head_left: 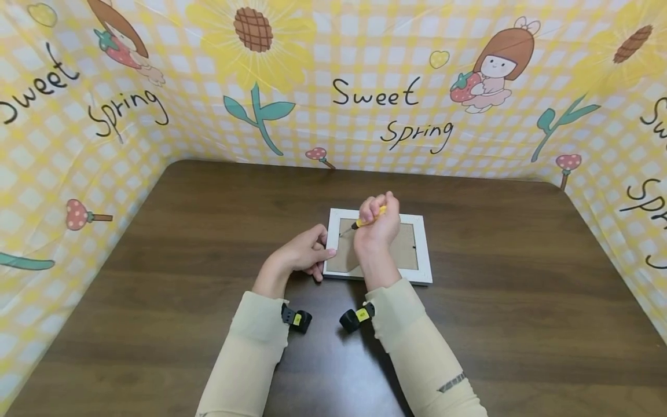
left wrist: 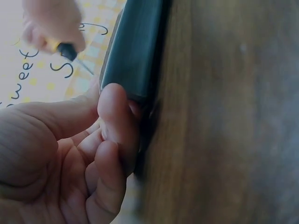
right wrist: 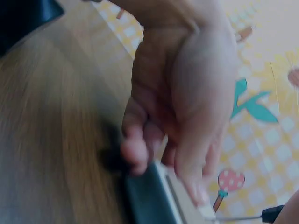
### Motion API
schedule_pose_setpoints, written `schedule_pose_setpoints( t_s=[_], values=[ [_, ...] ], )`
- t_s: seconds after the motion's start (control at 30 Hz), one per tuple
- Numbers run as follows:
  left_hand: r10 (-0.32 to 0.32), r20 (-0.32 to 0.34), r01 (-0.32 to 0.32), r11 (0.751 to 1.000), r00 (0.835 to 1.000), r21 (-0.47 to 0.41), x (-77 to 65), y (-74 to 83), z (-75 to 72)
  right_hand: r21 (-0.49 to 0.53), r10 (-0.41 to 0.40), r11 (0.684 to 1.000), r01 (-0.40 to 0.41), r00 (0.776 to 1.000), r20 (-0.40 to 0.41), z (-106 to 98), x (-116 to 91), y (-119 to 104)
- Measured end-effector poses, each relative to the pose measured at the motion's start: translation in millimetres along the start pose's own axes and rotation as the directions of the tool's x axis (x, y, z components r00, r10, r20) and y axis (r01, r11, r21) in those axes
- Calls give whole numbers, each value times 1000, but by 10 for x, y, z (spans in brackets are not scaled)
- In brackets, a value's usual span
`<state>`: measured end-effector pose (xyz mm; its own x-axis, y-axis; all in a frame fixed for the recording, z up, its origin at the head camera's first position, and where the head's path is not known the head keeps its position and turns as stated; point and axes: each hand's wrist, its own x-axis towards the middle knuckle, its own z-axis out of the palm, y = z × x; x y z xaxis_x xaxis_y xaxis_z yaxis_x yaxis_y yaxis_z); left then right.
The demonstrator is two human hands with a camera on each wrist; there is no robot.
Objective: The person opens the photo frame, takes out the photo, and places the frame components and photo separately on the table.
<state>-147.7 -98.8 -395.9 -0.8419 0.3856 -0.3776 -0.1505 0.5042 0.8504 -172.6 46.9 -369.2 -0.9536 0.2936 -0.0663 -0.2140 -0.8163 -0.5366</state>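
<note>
A white picture frame point(head_left: 423, 249) lies with its brown backing board point(head_left: 344, 255) facing up. At its left side my left hand point(head_left: 302, 252) grips the border, thumb on top and fingers at the outer edge. My right hand point(head_left: 379, 223) is curled round the yellow-and-black handle of a screwdriver point(head_left: 356, 225) above the board. The thin metal shaft slants down toward a small dark tab point(head_left: 340, 235) at the board's left edge. In the left wrist view the screwdriver point(left wrist: 67, 51) points at the frame's edge point(left wrist: 133, 46), near the left thumb. The right palm hides part of the board.
The frame rests on a dark brown wooden table point(head_left: 182, 249). Yellow checked cloth point(head_left: 365, 52) with printed flowers and lettering stands round the back and sides. Each wrist bears a small black camera point(head_left: 299, 319) on a strap. Another dark tab point(head_left: 414, 247) sits at the board's right edge.
</note>
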Motion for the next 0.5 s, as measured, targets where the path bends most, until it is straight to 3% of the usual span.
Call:
schedule_pose_setpoints(
  t_s=[0.13,0.5],
  values=[
    [1,6,-1,1000,1000,-11,1,-13,2,-116,-22,993,27,999,42,96,-64,42],
    [-4,12,4,1000,1000,3,-23,-13,-32,-211,19,977,18,985,170,189,-78,120]
  ],
)
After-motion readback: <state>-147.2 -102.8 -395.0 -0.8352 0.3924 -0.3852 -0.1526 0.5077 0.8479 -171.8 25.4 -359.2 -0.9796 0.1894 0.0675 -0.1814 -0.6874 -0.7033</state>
